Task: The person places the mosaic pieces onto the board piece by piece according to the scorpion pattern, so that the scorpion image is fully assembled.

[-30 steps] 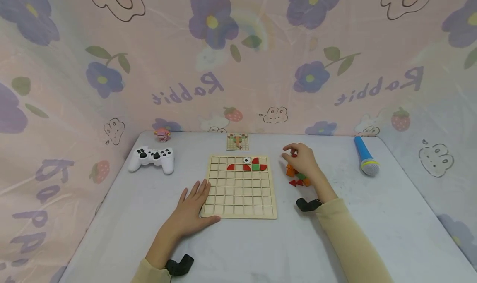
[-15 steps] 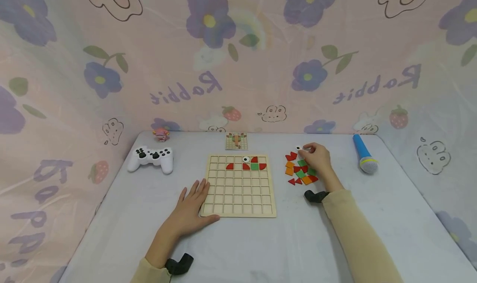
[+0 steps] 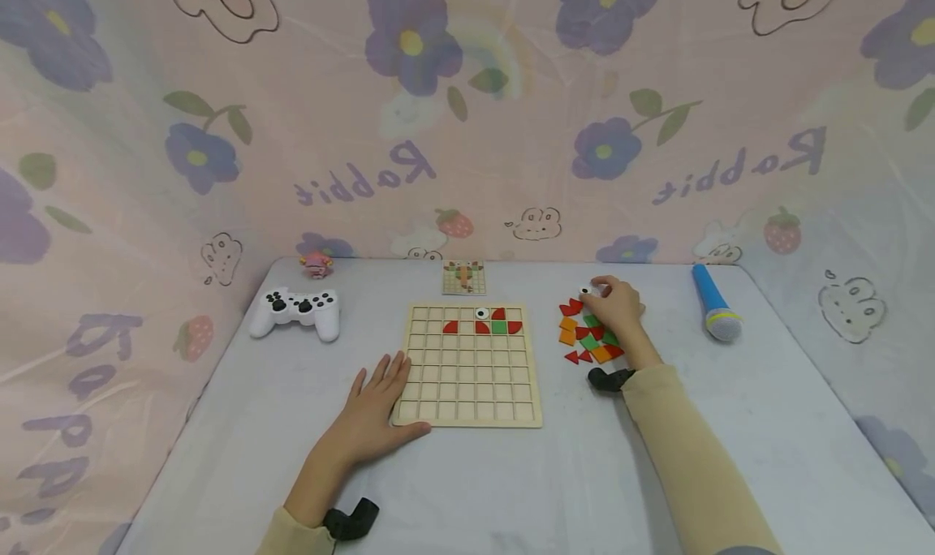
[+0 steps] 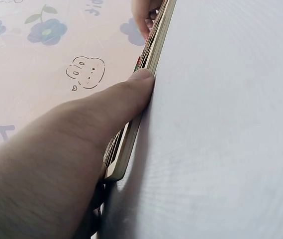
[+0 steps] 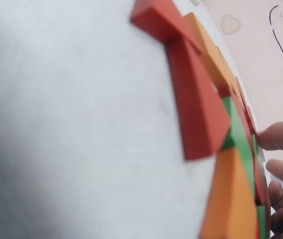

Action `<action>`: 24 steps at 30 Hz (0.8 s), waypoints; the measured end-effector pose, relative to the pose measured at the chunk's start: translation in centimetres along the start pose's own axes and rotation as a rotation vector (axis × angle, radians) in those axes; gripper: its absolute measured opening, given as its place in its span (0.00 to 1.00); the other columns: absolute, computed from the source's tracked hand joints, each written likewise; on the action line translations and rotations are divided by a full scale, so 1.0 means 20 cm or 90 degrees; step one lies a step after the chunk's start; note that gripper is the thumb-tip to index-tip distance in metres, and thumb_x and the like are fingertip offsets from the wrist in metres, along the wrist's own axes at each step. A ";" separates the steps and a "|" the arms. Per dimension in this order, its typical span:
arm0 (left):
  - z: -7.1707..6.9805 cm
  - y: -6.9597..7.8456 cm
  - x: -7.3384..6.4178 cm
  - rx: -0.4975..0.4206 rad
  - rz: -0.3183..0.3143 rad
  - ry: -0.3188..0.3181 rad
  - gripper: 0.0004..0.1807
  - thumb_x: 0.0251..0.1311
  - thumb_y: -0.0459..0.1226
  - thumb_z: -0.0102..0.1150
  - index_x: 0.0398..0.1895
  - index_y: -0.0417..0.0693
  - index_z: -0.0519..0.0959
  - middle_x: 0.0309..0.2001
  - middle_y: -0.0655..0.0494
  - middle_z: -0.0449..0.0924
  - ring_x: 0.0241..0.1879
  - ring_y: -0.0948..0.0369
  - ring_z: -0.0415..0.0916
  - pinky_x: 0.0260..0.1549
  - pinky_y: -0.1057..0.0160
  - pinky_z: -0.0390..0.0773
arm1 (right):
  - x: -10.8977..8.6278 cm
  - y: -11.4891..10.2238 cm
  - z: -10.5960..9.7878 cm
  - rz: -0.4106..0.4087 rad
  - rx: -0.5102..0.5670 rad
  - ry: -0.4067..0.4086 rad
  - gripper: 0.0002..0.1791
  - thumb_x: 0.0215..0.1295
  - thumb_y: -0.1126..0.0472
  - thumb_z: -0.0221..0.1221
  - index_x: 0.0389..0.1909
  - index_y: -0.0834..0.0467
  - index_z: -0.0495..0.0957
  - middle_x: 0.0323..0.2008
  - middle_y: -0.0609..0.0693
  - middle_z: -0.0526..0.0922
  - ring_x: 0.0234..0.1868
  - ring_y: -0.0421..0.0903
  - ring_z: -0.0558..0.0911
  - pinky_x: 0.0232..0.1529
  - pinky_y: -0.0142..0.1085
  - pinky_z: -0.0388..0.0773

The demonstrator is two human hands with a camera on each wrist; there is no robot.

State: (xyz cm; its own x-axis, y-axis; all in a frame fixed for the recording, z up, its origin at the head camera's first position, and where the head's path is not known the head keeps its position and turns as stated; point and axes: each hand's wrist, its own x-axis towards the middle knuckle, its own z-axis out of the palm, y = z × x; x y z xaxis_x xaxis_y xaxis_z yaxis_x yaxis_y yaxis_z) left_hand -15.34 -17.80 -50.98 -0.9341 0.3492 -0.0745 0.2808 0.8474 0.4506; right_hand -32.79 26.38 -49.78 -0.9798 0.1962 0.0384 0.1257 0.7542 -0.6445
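Note:
My left hand lies with fingers spread at the lower left corner of a wooden grid board, its thumb along the near edge. The left wrist view shows that thumb against the board's rim. On the board sit a white eye tile, several red quarter-round pieces and a green square. My right hand is over the far side of a pile of loose tiles. Its thumb and index finger are at a second eye tile; whether they pinch it is unclear.
A small pattern card stands behind the board. White game controller and pink figurine are on the left, a blue toy microphone on the right. Fabric walls close off the back and sides.
My right hand has moved from above the pile's far left, first to the right, then slightly back left to the loose eye tile. My left hand stays on the board.

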 end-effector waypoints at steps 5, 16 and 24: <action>0.00 0.00 0.00 -0.005 0.000 0.002 0.63 0.61 0.69 0.64 0.86 0.41 0.51 0.86 0.47 0.44 0.86 0.45 0.36 0.80 0.33 0.35 | 0.00 -0.01 0.00 0.010 0.004 0.002 0.28 0.70 0.44 0.66 0.59 0.62 0.79 0.52 0.66 0.78 0.56 0.65 0.74 0.65 0.69 0.59; 0.00 0.00 0.00 -0.002 0.000 -0.003 0.63 0.61 0.69 0.64 0.86 0.42 0.50 0.86 0.48 0.43 0.86 0.47 0.35 0.81 0.34 0.34 | 0.01 0.00 0.03 0.004 -0.011 0.022 0.26 0.72 0.47 0.64 0.61 0.62 0.80 0.53 0.67 0.79 0.58 0.67 0.73 0.63 0.67 0.60; 0.00 0.00 0.00 0.000 -0.006 -0.006 0.63 0.61 0.69 0.64 0.86 0.42 0.50 0.86 0.49 0.43 0.86 0.47 0.35 0.81 0.36 0.33 | 0.00 0.00 0.02 0.005 -0.012 0.016 0.26 0.73 0.48 0.64 0.63 0.60 0.80 0.54 0.67 0.79 0.60 0.68 0.72 0.64 0.67 0.60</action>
State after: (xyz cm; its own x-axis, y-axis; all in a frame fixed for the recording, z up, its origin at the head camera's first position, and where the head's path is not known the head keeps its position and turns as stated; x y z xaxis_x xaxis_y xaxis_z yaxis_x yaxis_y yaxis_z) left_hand -15.32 -17.78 -50.88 -0.9346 0.3450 -0.0866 0.2723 0.8506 0.4498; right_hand -32.89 26.09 -50.05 -0.9746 0.2174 0.0529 0.1364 0.7646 -0.6300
